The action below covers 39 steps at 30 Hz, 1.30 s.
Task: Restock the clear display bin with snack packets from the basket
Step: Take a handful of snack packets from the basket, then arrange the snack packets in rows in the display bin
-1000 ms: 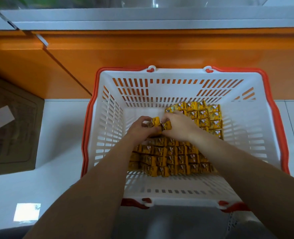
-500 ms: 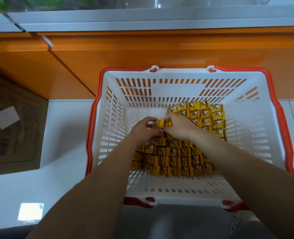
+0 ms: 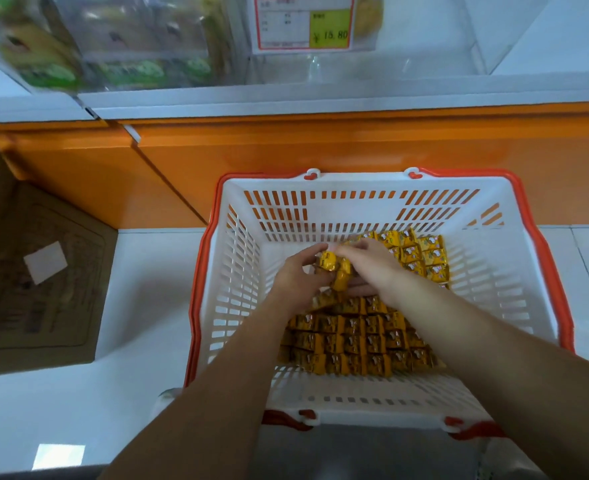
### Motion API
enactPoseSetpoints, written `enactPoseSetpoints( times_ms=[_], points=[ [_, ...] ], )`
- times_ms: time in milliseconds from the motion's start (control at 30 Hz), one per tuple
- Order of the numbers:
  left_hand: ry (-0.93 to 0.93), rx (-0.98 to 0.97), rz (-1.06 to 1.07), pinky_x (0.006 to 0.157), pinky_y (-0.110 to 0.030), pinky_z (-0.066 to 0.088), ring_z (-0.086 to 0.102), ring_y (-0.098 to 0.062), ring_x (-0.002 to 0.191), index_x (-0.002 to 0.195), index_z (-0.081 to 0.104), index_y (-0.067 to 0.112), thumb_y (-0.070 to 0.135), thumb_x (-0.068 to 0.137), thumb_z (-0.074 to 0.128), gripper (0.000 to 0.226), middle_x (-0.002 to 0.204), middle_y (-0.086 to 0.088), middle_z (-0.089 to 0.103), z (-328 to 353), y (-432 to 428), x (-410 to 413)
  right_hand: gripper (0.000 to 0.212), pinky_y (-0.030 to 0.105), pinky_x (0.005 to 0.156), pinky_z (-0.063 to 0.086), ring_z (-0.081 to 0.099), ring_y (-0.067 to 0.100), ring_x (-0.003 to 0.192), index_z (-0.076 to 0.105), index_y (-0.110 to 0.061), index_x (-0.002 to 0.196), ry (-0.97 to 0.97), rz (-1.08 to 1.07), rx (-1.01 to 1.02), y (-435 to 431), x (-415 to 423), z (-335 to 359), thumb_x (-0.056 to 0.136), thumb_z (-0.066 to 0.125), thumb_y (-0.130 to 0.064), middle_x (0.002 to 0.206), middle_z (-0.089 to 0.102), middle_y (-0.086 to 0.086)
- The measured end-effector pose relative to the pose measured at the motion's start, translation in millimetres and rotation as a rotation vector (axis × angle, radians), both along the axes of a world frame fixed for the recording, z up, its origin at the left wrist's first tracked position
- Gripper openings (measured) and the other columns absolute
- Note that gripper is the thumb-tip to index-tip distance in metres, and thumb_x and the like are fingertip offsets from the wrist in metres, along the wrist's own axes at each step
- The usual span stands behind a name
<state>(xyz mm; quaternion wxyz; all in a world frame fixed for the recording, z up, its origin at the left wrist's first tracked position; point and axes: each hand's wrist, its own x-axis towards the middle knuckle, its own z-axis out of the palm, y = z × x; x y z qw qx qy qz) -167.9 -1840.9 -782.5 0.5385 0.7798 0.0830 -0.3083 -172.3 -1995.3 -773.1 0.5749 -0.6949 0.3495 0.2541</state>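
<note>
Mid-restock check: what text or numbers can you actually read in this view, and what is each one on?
"¥ 15.80": on the yellow field of the price label fixed to the clear display bin.
Other lines on the price label: too blurred to read.
Print on the snack packets in the basket: too small to read.
Print on the cardboard box: blurred, unreadable.

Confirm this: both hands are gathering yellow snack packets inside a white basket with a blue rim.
Wrong on the rim: it is orange-red, not blue. In the head view the left hand and right hand gather yellow snack packets inside the white basket.
</note>
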Motion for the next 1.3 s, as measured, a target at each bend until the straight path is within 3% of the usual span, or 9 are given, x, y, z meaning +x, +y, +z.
enactPoseSetpoints(
  times_ms=[267,433,600,733,800,867,967,1167,1300],
  points=[
    [-0.127,-0.05,-0.032,0.116,-0.043,0.04,0.048,-0.019,0.139,0.15,0.05,0.026,0.009,0.088,0.063,0.065,0.15,0.001,0.054,61.1,-10.0,-2.4,0.065,0.042,0.069,0.063,0.07,0.035,0.091,0.059,-0.02,0.125,-0.052,-0.088,0.201,-5.1,-0.7,58.4,0.071,0.086,-0.045,0.117,0.062,0.01],
    [-0.228,-0.212,0.138,0.089,-0.017,0.054,0.063,-0.016,0.12,0.128,0.069,0.022,0.021,0.105,0.052,0.029,0.13,0.001,0.067,121.2,-14.5,-10.0,0.037,0.04,0.075,0.06,0.074,0.032,0.09,0.064,-0.013,0.118,-0.157,-0.054,0.372,-10.6,-9.5,116.9,0.084,0.077,-0.021,0.105,0.074,0.016],
    [-0.555,-0.207,0.236,0.082,-0.04,0.059,0.071,-0.021,0.097,0.101,0.069,0.029,-0.004,0.096,0.059,0.035,0.102,0.001,0.075,199.5,-14.8,-14.2,0.049,0.037,0.072,0.058,0.071,0.026,0.078,0.057,-0.008,0.126,-0.349,-0.118,0.468,-2.3,-25.1,195.3,0.081,0.072,0.003,0.09,0.073,0.014],
    [-0.587,-0.341,0.246,0.073,-0.021,0.057,0.068,-0.005,0.105,0.12,0.061,0.034,0.0,0.089,0.073,0.048,0.112,0.022,0.068,259.6,-3.8,-17.4,0.047,0.043,0.084,0.056,0.066,0.025,0.082,0.059,-0.003,0.124,-0.504,-0.106,0.539,2.1,-38.3,260.5,0.081,0.059,0.015,0.1,0.067,0.018],
    [-0.482,-0.399,0.237,0.079,-0.027,0.061,0.068,-0.011,0.108,0.136,0.056,0.025,0.012,0.086,0.08,0.058,0.123,0.014,0.066,286.5,4.3,-20.4,0.047,0.045,0.083,0.056,0.067,0.028,0.085,0.06,-0.006,0.12,-0.573,-0.109,0.567,0.3,-45.8,288.0,0.08,0.057,0.019,0.104,0.067,0.018],
    [-0.403,-0.461,0.141,0.087,-0.043,0.06,0.073,-0.027,0.103,0.135,0.06,0.011,0.02,0.084,0.079,0.055,0.118,-0.007,0.074,308.2,11.2,-22.7,0.047,0.04,0.075,0.059,0.069,0.027,0.083,0.061,-0.009,0.118,-0.634,-0.085,0.582,-2.6,-54.5,306.6,0.081,0.057,0.019,0.097,0.07,0.015],
    [-0.382,-0.559,-0.005,0.085,-0.047,0.059,0.073,-0.036,0.1,0.126,0.067,0.011,0.024,0.082,0.074,0.047,0.115,-0.015,0.075,326.8,15.3,-30.7,0.052,0.033,0.067,0.058,0.072,0.026,0.083,0.06,-0.011,0.12,-0.707,-0.091,0.585,-5.2,-67.6,318.1,0.08,0.057,0.021,0.091,0.073,0.012],
    [-0.285,-0.696,0.095,0.081,-0.048,0.06,0.072,-0.036,0.093,0.128,0.061,0.011,0.018,0.078,0.073,0.052,0.118,-0.021,0.071,333.8,16.6,-26.7,0.045,0.051,0.085,0.056,0.071,0.028,0.087,0.062,-0.014,0.123,-0.786,-0.108,0.508,7.7,-64.1,322.0,0.085,0.06,0.01,0.108,0.071,0.017],
    [-0.236,-0.729,0.092,0.087,-0.047,0.061,0.072,-0.041,0.103,0.128,0.061,0.009,0.018,0.082,0.071,0.048,0.117,-0.024,0.072,329.6,15.8,-20.9,0.044,0.031,0.074,0.055,0.072,0.02,0.091,0.066,-0.03,0.118,-0.812,-0.027,0.36,11.5,-56.4,318.2,0.075,0.061,-0.019,0.107,0.073,0.009]
  ],
)
